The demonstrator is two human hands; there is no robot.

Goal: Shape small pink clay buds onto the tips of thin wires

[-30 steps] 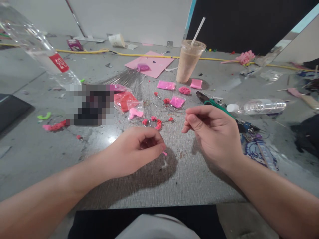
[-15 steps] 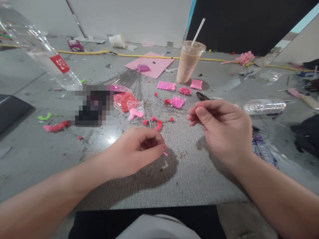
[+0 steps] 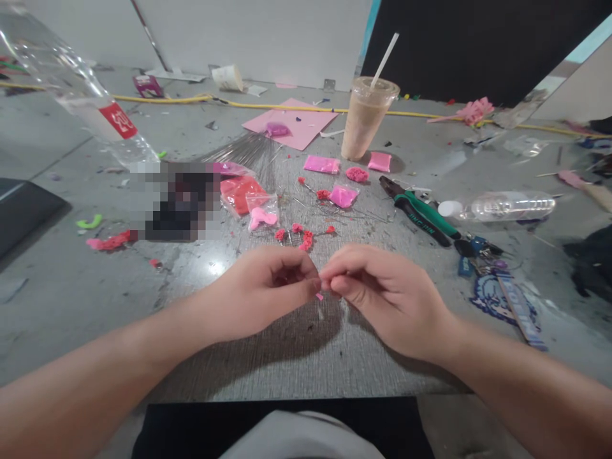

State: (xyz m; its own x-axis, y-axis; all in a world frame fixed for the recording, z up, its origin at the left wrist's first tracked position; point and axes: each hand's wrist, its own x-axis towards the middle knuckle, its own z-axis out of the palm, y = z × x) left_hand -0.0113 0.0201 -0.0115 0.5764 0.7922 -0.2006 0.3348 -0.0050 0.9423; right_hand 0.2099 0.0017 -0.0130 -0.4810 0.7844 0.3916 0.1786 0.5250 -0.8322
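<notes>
My left hand (image 3: 268, 293) is closed in a pinch above the near part of the table, and a small pink piece (image 3: 320, 296) pokes out below its fingertips. Against those fingertips, my right hand (image 3: 394, 296) pinches thumb and fingers together; what lies between them is hidden. Just beyond the hands lie several red, crumbly-looking blobs (image 3: 306, 240), some on thin wires. Green-and-black pliers (image 3: 421, 213) rest past my right hand, jaws pointing away to the left.
Pink packets (image 3: 343, 195), a red bag (image 3: 243, 194) and a fan of thin wires (image 3: 243, 150) lie further back. A drink cup with a straw (image 3: 366, 121) stands behind them. A large bottle (image 3: 88, 105) is at left, a lying bottle (image 3: 511, 206) and keychains (image 3: 502, 299) at right.
My right hand has moved left and nearer, from beside the pliers to meet my left fingertips, uncovering the pliers and keychains. My left hand has stayed nearly still.
</notes>
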